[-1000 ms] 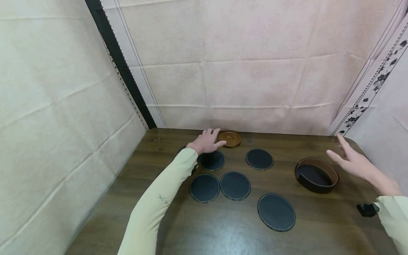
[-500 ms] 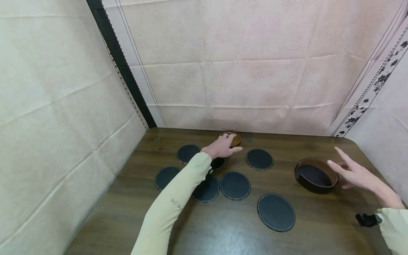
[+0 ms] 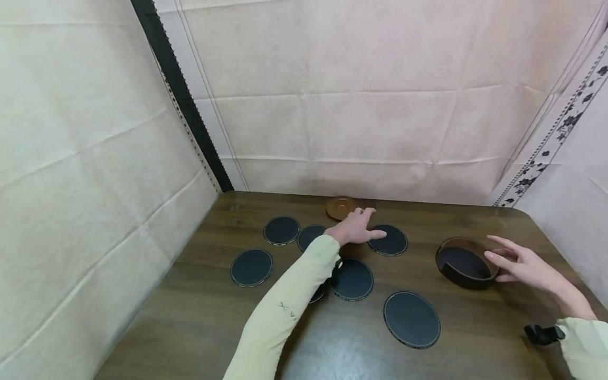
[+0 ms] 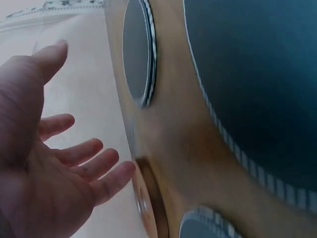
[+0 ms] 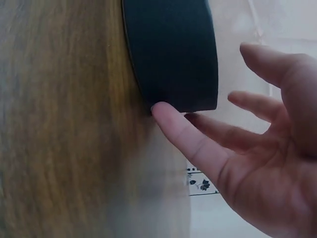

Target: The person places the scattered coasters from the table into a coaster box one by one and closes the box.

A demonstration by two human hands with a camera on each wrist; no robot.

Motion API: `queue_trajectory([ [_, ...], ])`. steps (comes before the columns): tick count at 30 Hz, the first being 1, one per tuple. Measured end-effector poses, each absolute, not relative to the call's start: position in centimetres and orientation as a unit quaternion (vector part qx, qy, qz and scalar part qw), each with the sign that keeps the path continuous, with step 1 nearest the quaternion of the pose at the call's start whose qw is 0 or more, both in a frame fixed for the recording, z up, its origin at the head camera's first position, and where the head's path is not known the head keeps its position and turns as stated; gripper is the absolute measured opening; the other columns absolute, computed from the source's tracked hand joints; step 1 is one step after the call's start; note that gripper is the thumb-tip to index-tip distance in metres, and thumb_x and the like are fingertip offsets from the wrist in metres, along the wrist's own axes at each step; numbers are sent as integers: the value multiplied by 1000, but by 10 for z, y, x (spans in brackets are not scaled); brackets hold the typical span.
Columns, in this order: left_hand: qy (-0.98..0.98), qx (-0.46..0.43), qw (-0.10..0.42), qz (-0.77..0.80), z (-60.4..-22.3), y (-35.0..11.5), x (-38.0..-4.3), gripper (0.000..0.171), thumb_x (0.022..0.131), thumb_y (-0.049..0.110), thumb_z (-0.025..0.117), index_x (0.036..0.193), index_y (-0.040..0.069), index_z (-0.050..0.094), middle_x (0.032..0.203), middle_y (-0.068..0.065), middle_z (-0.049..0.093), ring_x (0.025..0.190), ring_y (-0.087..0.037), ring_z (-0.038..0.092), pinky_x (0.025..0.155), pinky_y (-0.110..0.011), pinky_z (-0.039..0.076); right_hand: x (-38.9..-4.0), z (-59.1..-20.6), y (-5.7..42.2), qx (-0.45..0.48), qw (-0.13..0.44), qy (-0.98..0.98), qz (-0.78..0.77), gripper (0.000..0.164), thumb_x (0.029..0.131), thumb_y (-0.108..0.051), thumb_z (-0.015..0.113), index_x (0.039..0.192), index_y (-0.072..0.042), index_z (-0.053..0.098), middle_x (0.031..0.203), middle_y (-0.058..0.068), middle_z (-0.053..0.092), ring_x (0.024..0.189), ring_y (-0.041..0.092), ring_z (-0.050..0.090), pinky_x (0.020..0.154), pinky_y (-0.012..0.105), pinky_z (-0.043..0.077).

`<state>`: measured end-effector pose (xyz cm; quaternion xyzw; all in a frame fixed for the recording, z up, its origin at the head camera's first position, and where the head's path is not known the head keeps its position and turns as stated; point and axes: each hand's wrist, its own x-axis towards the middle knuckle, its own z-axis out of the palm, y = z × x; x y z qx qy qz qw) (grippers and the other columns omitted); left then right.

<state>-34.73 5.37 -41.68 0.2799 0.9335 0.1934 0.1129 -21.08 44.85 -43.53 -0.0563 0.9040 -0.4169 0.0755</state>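
In the head view my left hand (image 3: 352,228) reaches over the table with its fingers spread and nothing held. Its thumb overlaps a round dark coaster (image 3: 392,245); in the left wrist view a gap shows between the hand and that coaster (image 4: 136,54). Just behind the hand lies a brown wooden round dish (image 3: 338,207). My right hand (image 3: 529,268) is at the right side of a round, low-walled dark holder (image 3: 467,282). In the right wrist view a fingertip touches the lower edge of the holder (image 5: 173,54), while the thumb stays apart from it.
More dark stitched coasters lie flat: a front one (image 3: 412,320), a middle one (image 3: 352,279), two at left (image 3: 252,268), and others partly under the left sleeve (image 3: 280,316). The wooden table (image 3: 190,316) meets cloth-covered walls (image 3: 361,105) at back and sides.
My left hand has moved right, past the wooden dish toward the far right coaster. My right hand has come down against the holder, which has shifted slightly left.
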Motion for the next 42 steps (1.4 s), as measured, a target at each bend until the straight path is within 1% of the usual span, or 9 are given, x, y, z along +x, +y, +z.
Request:
queue_trajectory([
  [3,938,269,120,182,-420,66,-343,85,89,64,57,156,26,20,159,-8,27,146,-26,31,111,-44,40,-212,-438,452,-69,68,897,-432,67,103,-26,51,150,8,18,136,41,42,93,-11,59,72,35,60],
  [6,945,257,116,166,-424,76,-338,87,88,64,59,156,26,21,159,-7,29,145,-26,32,112,-44,39,-212,-442,455,-79,61,886,-452,62,102,-20,53,149,8,24,130,2,57,95,-12,59,72,35,60],
  [8,950,241,119,158,-425,80,-336,87,87,63,61,155,26,22,159,-6,29,145,-26,31,112,-44,39,-212,-444,457,-82,61,878,-467,60,101,-18,55,148,8,27,121,-23,53,97,-12,59,72,36,60],
  [10,956,221,123,150,-427,84,-334,88,86,63,62,155,26,22,160,-5,30,145,-26,30,114,-45,37,-212,-445,459,-84,67,870,-481,59,101,-16,55,148,7,28,114,-37,47,97,-11,60,73,36,60],
  [19,968,208,119,80,-437,98,-329,87,86,64,62,155,27,23,156,-4,37,142,-27,33,116,-41,31,-209,-451,462,-93,75,848,-516,62,99,-11,58,150,5,27,117,-37,51,98,-1,66,75,34,60],
  [32,972,181,93,114,-435,106,-326,95,78,55,76,153,29,25,151,-9,33,130,-24,34,105,-35,40,-210,-454,464,-90,86,842,-525,61,98,-11,59,150,2,31,118,-36,53,101,-2,65,78,33,59],
  [35,975,174,76,118,-436,107,-328,83,83,51,74,150,25,32,146,-10,37,122,-23,36,97,-32,43,-210,-455,464,-91,86,840,-529,60,98,-10,59,150,1,32,118,-34,54,101,-1,66,78,34,59],
  [38,974,178,64,121,-435,106,-332,57,91,45,66,139,19,49,134,-9,46,116,-23,38,90,-28,42,-209,-455,465,-89,87,837,-532,59,98,-10,59,150,0,33,117,-33,55,100,-1,66,77,33,59],
  [42,968,195,48,148,-432,102,-337,34,98,34,58,127,17,63,128,-2,60,119,-21,46,96,-28,40,-209,-456,464,-86,88,836,-535,60,98,-10,60,150,-1,33,117,-34,55,100,-1,66,77,33,59],
])
